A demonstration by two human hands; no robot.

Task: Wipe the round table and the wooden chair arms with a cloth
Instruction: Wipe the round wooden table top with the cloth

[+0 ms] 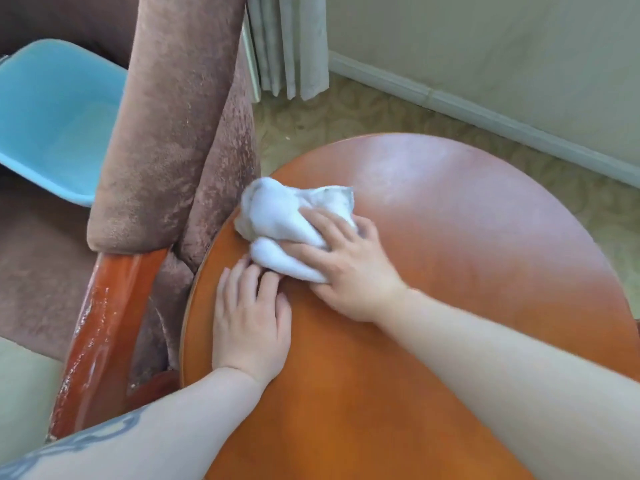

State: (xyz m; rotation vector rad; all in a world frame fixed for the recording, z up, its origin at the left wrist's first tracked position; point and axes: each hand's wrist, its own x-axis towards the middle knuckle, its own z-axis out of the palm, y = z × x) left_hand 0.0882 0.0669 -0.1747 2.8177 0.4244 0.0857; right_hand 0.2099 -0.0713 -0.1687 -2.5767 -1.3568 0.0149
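Note:
A round orange-brown wooden table fills the lower right of the head view. A crumpled white cloth lies on its left part, close to the chair. My right hand presses down on the cloth with its fingers spread over it. My left hand rests flat on the table just beside the cloth, its fingertips touching the cloth's lower edge. A glossy red-brown wooden chair arm runs down the left side, next to the table's rim.
A pink-brown upholstered armchair stands against the table's left edge. A light blue plastic basin sits on its seat. Grey curtains hang at the back. A white baseboard and patterned carpet lie beyond the table.

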